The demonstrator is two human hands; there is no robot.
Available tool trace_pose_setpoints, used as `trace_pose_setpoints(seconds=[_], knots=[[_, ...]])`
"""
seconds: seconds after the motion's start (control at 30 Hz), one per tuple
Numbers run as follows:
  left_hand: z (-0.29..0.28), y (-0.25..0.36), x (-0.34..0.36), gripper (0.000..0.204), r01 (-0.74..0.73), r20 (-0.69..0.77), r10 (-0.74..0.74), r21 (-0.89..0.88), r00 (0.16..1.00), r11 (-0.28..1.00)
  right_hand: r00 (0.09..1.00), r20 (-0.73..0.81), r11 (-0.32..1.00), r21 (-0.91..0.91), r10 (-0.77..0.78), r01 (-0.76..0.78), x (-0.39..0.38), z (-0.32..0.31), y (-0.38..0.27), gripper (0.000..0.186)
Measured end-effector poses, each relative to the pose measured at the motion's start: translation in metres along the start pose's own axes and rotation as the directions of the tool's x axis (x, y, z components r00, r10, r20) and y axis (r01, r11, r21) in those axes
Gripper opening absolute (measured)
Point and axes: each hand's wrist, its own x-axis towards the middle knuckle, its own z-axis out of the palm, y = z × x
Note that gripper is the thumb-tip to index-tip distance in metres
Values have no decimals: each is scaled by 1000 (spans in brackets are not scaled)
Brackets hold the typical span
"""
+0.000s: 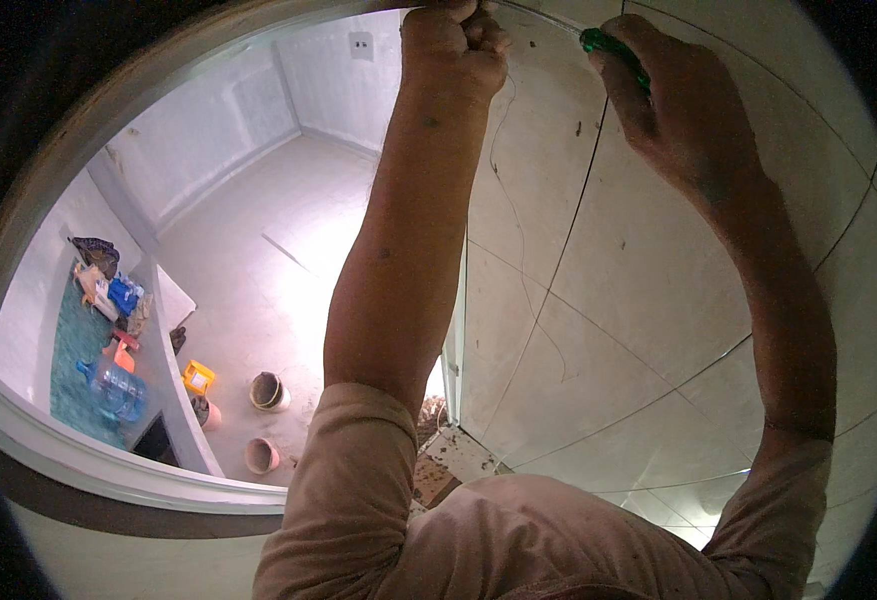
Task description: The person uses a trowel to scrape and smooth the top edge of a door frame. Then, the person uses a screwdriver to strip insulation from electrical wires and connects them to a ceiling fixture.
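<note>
My left hand (pixel 455 42) is raised to the top edge of the view, next to the door frame. Its fingers are curled closed, and whatever they may grip is cut off or hidden. In my right hand (pixel 693 110) is a screwdriver (pixel 613 52) with a shiny green handle, wrapped by the fingers and thumb. Its thin metal shaft points left toward my left hand. Below the left hand a thin wire (pixel 521 235) dangles in front of the tiled wall (pixel 628 290).
Left of my arm, an opening shows a room with a pale floor (pixel 248 230). Buckets (pixel 269 392) and a yellow container (pixel 197 377) stand there. A green counter (pixel 76 350) holds a large clear blue bottle (pixel 116 390) and bags. A socket plate (pixel 361 46) is on the far wall.
</note>
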Motion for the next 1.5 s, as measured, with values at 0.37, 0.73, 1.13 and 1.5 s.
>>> trace_pose_setpoints(seconds=[0.37, 0.73, 1.13, 1.5], knots=[[19, -5, -21, 16, -51, 39, 50, 40, 998, 998, 786, 443, 571, 542, 430, -617, 32, -41, 8, 23], [1, -9, -3, 11, -82, 112, 81, 4, 990, 997, 961, -125, 969, -34, -248, 246, 10, -1, 25, 21], [16, -6, -14, 15, -116, 10, 116, 28, 993, 993, 989, -52, 988, 66, -136, 139, 7, -7, 27, 25], [16, -14, -13, 14, -56, -100, 54, -17, 994, 998, 698, 640, 65, 721, 321, -690, 9, -15, 25, 12]])
